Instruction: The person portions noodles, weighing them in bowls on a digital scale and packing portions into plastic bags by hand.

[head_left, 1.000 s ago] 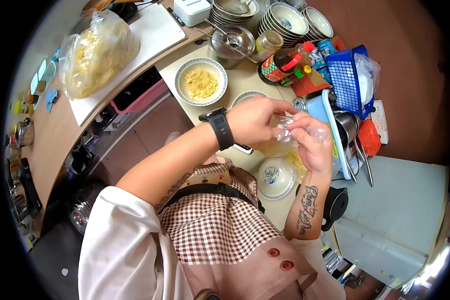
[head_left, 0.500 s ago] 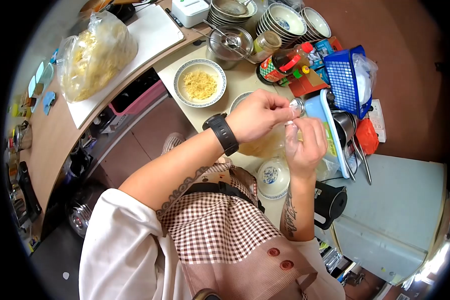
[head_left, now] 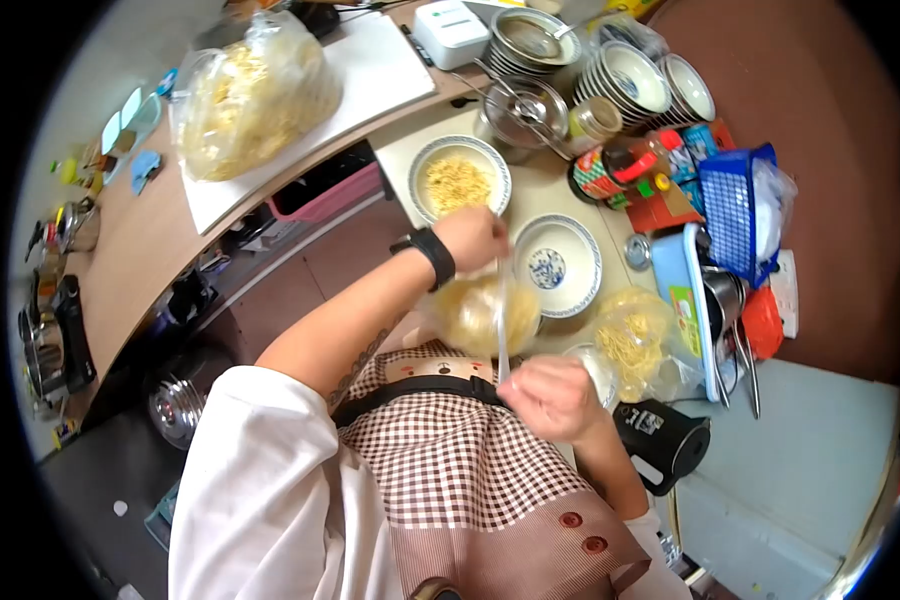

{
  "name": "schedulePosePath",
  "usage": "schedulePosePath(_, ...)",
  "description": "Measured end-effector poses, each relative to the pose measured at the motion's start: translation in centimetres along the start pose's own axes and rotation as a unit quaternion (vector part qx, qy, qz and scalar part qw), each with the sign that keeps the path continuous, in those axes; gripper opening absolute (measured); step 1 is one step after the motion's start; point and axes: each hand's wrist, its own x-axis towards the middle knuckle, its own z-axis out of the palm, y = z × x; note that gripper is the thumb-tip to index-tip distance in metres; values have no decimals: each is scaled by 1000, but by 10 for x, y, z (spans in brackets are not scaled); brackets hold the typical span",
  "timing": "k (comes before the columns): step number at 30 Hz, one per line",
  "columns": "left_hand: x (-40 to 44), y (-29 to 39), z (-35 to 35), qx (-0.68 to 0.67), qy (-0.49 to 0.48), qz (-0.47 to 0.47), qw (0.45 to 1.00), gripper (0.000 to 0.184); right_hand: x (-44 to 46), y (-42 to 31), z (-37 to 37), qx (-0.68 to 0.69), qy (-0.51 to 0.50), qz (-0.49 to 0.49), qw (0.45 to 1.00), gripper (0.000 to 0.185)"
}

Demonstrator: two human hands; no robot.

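A taut strip of translucent plastic [head_left: 503,330] runs between my two hands. Its upper end is in the closed fingers of my left hand [head_left: 472,240], which wears a black watch. My right hand [head_left: 553,397] grips the lower end, near my apron. Just behind the strip lies a clear plastic bag of yellow noodles [head_left: 470,312]; whether the strip is part of it, I cannot tell. An empty patterned bowl [head_left: 572,285] sits right of my left hand. Beyond that hand is a bowl of yellow shreds [head_left: 460,180].
Another bag of noodles [head_left: 630,345] lies at the right, near a black kettle [head_left: 665,440]. Sauce bottles [head_left: 605,170], a lidded pot [head_left: 525,110] and stacked bowls [head_left: 635,80] line the back. A blue basket [head_left: 738,215] stands right. A large filled bag [head_left: 255,100] rests on a white board.
My hands, close together at the right before, have moved left and apart, with the plastic strip stretched between them. The empty bowl and right-hand noodle bag are now less hidden. The view has shifted.
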Motion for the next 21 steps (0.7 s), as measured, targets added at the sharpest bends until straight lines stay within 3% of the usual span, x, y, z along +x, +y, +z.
schedulePosePath(2, -31, 4, 3, -16, -101, 37, 994, 33, -1, 0, 7, 105, -43, 19, 993, 18)
schedulePosePath(5, -78, 1, 12, -49, -151, 70, 985, 47, -10, 6, 24, 291, 100, 274, 911, 23)
schedulePosePath(7, -95, -18, 3, 6, -145, 47, 988, 54, -10, 35, 32, 410, 178, 238, 862, 29)
schedulePosePath(9, -98, -39, -12, 46, -151, 13, 987, 55, 0, 47, 32, 439, 216, 220, 844, 34)
schedulePosePath(12, -100, -63, -61, -77, 52, -29, 995, 28, 4, 65, 31, 407, 209, 231, 859, 35)
schedulePosePath(14, -95, -65, -116, -246, 223, -71, 941, 11, 11, 71, 31, 395, 209, 234, 863, 35)
schedulePosePath(15, -93, -68, -153, -317, 263, -83, 908, 13, 13, 72, 32, 389, 206, 238, 866, 35)
schedulePosePath(16, -79, -83, -179, -487, 365, 12, 793, 23, 16, 74, 34, 380, 210, 250, 866, 33)
schedulePosePath(17, -74, -77, -211, -538, 379, 73, 750, 29, 23, 74, 37, 371, 210, 251, 869, 32)
schedulePosePath(18, -55, -107, -243, -628, 418, 58, 654, 29, 27, 71, 40, 362, 212, 256, 871, 30)
schedulePosePath(19, -41, -140, -272, -678, 380, 122, 618, 27, 30, 69, 44, 351, 214, 262, 873, 29)
schedulePosePath(20, -31, -157, -295, -683, 403, 122, 597, 21, 34, 66, 49, 342, 209, 256, 880, 27)
schedulePosePath(21, -17, -209, -320, -641, 409, 84, 644, 17, 36, 63, 56, 333, 204, 252, 885, 25)
